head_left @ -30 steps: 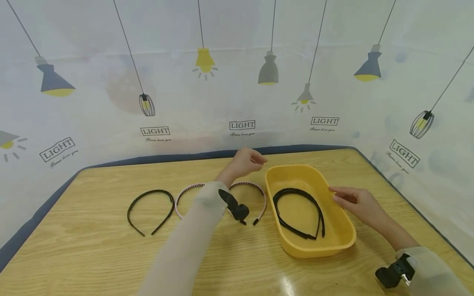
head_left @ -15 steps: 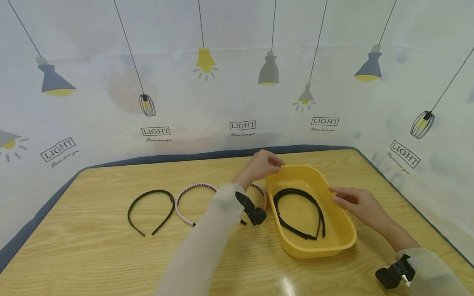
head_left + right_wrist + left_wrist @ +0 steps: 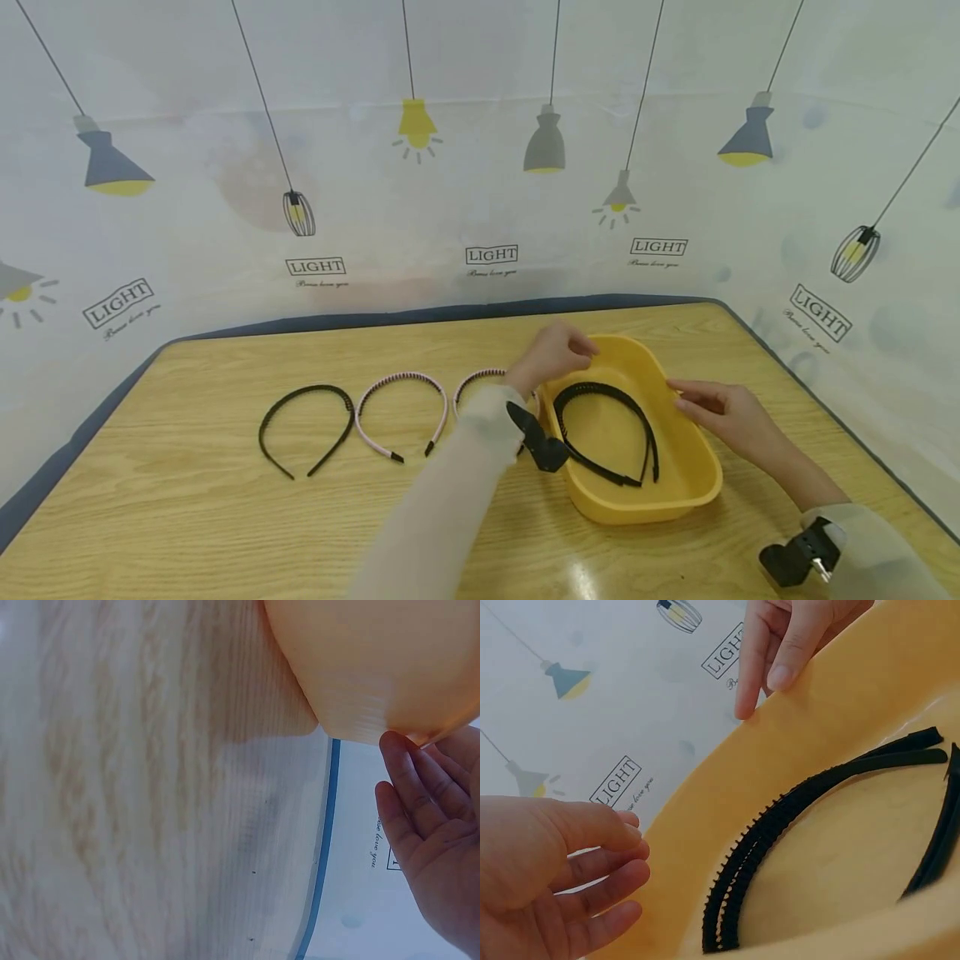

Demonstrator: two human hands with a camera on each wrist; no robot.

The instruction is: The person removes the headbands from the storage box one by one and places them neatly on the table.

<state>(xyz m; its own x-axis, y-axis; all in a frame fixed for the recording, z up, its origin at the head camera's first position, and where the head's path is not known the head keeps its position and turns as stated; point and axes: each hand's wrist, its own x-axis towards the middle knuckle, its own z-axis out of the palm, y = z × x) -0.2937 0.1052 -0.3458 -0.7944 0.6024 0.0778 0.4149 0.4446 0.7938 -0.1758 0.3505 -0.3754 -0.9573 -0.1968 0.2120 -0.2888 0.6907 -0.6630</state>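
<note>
One glossy, wood-grained table (image 3: 187, 500) lies before you in the head view, edged at the rear by a dark-blue band (image 3: 375, 317); behind it rises a pale cloth backdrop (image 3: 187, 67) printed with hanging lamps and the word LIGHT. On the table, from left to right, you see a thin black headband (image 3: 315, 387), a pink headband (image 3: 405, 375) with dark tips and a similar third headband (image 3: 487, 372), partly hidden by your translucent left sleeve (image 3: 442, 475). Beside them stands a deep, rounded yellow tray (image 3: 701, 504) of smooth material. Your left hand (image 3: 553, 354), loosely curled, holds nothing over its far-left corner; your right hand (image 3: 723, 412) touches its right rim with fingertips and thumb.

In the left wrist view, you find two toothed black headbands (image 3: 754, 840) nested as an arch inside the tray, against its sloping wall. Your left fingers are relaxed and apart; your right thumb and forefinger lie nearly straight at the rim.

In the right wrist view, the grain appears as pale stripes with small dark specks. Your extended right fingers meet the tray's outer wall; the thumb is hidden.
</note>
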